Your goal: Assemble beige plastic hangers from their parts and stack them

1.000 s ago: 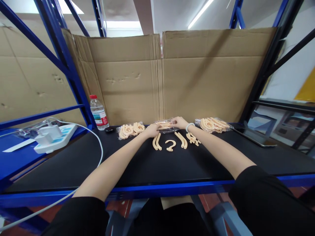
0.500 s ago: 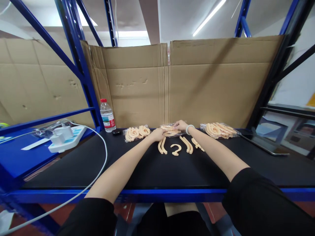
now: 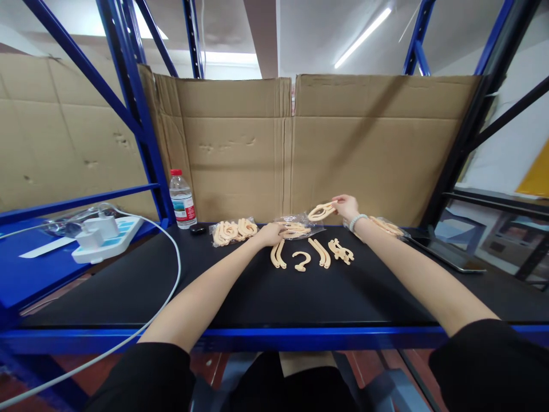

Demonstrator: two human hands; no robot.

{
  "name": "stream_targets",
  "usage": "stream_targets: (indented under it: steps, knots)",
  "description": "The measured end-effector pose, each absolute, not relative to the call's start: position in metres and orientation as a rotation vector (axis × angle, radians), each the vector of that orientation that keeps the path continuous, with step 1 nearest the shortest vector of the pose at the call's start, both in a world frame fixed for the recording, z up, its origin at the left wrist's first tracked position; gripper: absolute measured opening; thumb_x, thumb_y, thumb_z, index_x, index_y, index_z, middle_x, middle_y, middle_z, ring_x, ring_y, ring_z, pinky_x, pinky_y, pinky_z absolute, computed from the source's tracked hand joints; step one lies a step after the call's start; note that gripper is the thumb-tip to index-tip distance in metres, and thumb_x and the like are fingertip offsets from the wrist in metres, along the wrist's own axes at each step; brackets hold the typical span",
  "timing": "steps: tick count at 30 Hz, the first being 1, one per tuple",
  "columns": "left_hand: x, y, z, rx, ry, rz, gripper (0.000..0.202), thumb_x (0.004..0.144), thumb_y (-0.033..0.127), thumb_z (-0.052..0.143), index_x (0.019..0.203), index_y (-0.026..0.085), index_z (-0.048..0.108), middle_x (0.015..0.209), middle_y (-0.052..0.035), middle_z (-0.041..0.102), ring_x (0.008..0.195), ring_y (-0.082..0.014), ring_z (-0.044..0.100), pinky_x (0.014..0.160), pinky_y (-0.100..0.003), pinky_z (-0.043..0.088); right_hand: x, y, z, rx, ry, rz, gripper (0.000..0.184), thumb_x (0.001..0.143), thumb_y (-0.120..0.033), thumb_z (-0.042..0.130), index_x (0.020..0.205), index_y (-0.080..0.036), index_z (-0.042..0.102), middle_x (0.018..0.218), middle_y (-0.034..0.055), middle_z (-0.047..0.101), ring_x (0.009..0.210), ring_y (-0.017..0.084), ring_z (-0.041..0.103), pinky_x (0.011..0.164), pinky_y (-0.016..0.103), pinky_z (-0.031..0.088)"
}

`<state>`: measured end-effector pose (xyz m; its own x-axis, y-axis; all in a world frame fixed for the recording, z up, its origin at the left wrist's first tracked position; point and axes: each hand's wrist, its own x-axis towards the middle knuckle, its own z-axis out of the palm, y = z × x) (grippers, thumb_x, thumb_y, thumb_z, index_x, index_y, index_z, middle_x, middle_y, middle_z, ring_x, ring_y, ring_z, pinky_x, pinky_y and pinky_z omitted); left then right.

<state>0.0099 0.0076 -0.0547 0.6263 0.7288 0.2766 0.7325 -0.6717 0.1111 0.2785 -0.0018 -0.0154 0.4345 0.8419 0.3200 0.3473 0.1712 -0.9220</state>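
Note:
My right hand (image 3: 345, 206) is raised a little above the black shelf and pinches a beige curved plastic piece (image 3: 321, 212) that it holds out to the left. My left hand (image 3: 271, 234) rests on the left end of a clear bag of beige pieces (image 3: 297, 228) at the middle back, fingers closed on its edge. In front of that bag lie loose beige pieces: a pair of curved strips (image 3: 277, 255), a hook-shaped piece (image 3: 302, 260), another pair of strips (image 3: 321, 252) and a small cluster (image 3: 341, 251).
A second bag of beige pieces (image 3: 234, 230) lies to the left and a third bag (image 3: 386, 226) behind my right wrist. A water bottle (image 3: 182, 199), a small black object (image 3: 198, 229), a white power strip (image 3: 102, 237) with cable and a tablet (image 3: 446, 252) stand around. Cardboard sheets (image 3: 334, 143) wall the back.
My right hand has lifted away from the middle bag, up and to the right, with a beige curved piece in its fingers. My left hand has stayed on the bag.

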Motion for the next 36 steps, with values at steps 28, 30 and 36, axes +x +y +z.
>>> stream_targets:
  steps: [28, 30, 36]
  knots:
    - [-0.008, -0.112, -0.039, -3.319, -1.331, -1.832, 0.030, 0.079, 0.036, 0.060, 0.088, 0.019, 0.037, 0.073, -0.0026, 0.065, 0.058, -0.0137, 0.063, 0.040, -0.020, 0.047, 0.239, -0.132, -0.034, -1.124, -2.057, 0.919, 0.033, 0.075, -0.025, 0.063, 0.107, -0.017, 0.065, 0.085, 0.0045, 0.068, 0.066, 0.012, 0.061, 0.059, 0.025, 0.048]
    - [-0.008, -0.113, -0.039, -3.251, -1.274, -1.908, 0.033, 0.080, 0.036, 0.059, 0.096, 0.019, 0.036, 0.073, -0.0019, 0.064, 0.058, -0.0143, 0.064, 0.040, -0.020, 0.048, 0.237, -0.135, -0.036, -1.153, -2.198, 0.723, 0.020, 0.078, -0.027, 0.059, 0.093, -0.017, 0.069, 0.082, 0.0042, 0.066, 0.069, 0.014, 0.059, 0.064, 0.027, 0.047]
    - [-0.011, -0.116, -0.037, -3.152, -1.184, -1.843, 0.066, 0.085, 0.031, 0.052, 0.137, 0.024, 0.013, 0.084, -0.0029, 0.060, 0.063, -0.0145, 0.064, 0.040, -0.017, 0.045, 0.232, -0.140, -0.039, -1.191, -2.062, 0.507, 0.020, 0.082, -0.034, 0.056, 0.073, -0.017, 0.062, 0.068, 0.0013, 0.057, 0.059, 0.012, 0.050, 0.056, 0.026, 0.042]
